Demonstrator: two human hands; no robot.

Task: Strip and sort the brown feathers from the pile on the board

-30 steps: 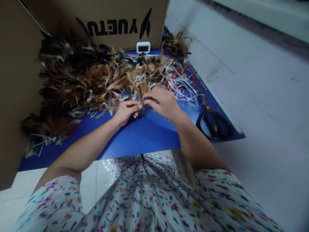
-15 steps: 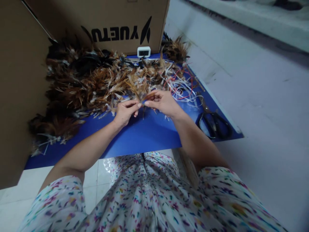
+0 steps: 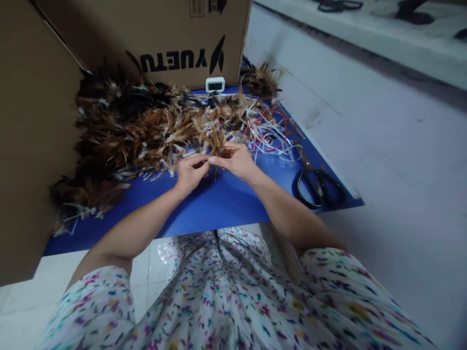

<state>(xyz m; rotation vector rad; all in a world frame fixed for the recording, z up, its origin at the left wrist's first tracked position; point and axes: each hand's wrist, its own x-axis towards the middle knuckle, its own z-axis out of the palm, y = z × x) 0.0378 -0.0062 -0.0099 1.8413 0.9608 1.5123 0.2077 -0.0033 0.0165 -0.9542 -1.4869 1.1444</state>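
The left hand [image 3: 190,176] and right hand [image 3: 236,161] together pinch a feather bunch [image 3: 216,140] above the worktop [image 3: 219,209], at the near side of the feather pile [image 3: 146,127] and left of the scissors [image 3: 319,186].

Table [image 3: 226,209]: open near middle, between forearms
Feathers [image 3: 146,131]: block ahead and left
Ribbons [image 3: 272,138], scissors [image 3: 320,185]: block right
Carton [image 3: 171,29]: walls off back

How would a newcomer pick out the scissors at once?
Find the blue table and go to its near right corner, by the pale wall. There, right of the right hand and just nearer than the tangled strings, lie the scissors. Two big black loop handles set them apart from those thin white and red strings.
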